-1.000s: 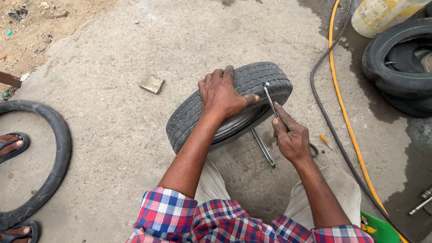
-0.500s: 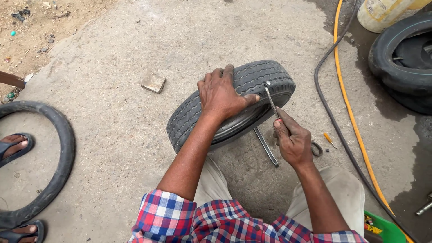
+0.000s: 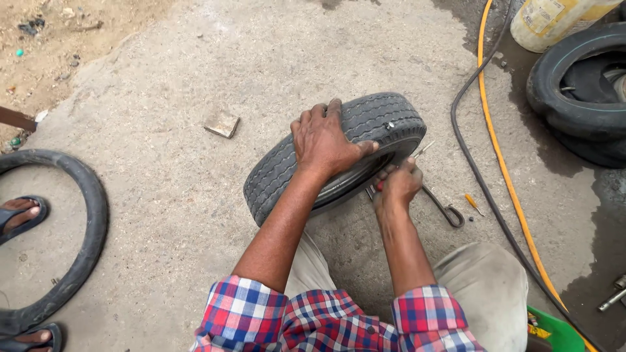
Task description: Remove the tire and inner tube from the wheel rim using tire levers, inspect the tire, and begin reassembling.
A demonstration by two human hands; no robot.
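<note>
A small black tyre stands tilted on its tread on the concrete, leaning toward me. My left hand lies flat over its top, fingers spread on the tread. My right hand is closed around a thin metal tool with a reddish grip, held low at the tyre's near sidewall by the rim. A small metal piece sticks in the tread near the top. A bent metal lever with a looped end lies on the ground just right of my right hand.
A yellow hose and a black hose run along the right. More tyres and a pale canister sit at the top right. An inner tube and another person's sandalled feet are left. A flat stone lies beyond.
My right hand has dropped from beside the tyre's top edge down to the near sidewall, bringing the thin tool low against the rim. My left hand stays on the tread.
</note>
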